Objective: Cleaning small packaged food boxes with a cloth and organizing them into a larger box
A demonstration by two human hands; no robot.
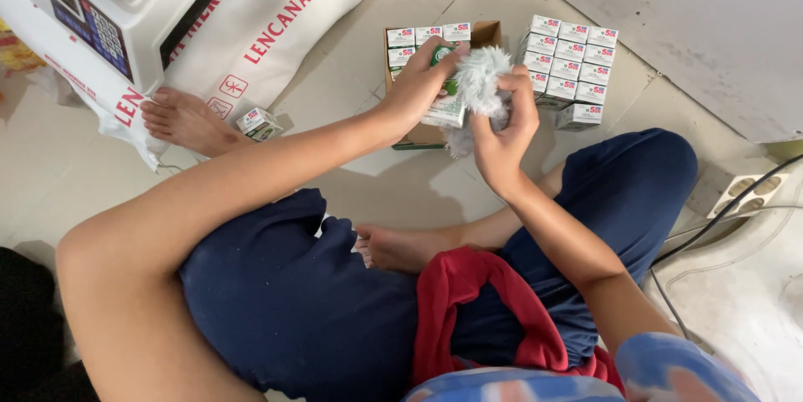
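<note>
My left hand (421,84) grips a small white and green box (445,109) held above the floor. My right hand (504,134) presses a fluffy grey-white cloth (481,77) against that box. Just behind the hands stands an open brown cardboard carton (488,32) with a few matching small boxes (416,37) packed inside. To its right is a stacked block of several more small boxes (570,59). I sit cross-legged in dark blue trousers, one bare foot (393,247) tucked under.
One loose small box (258,123) lies by another person's bare foot (186,120) at the left. A white sack with red lettering (276,25) and a white weighing scale (92,9) sit at upper left. A power strip (747,195) with black cable lies at right.
</note>
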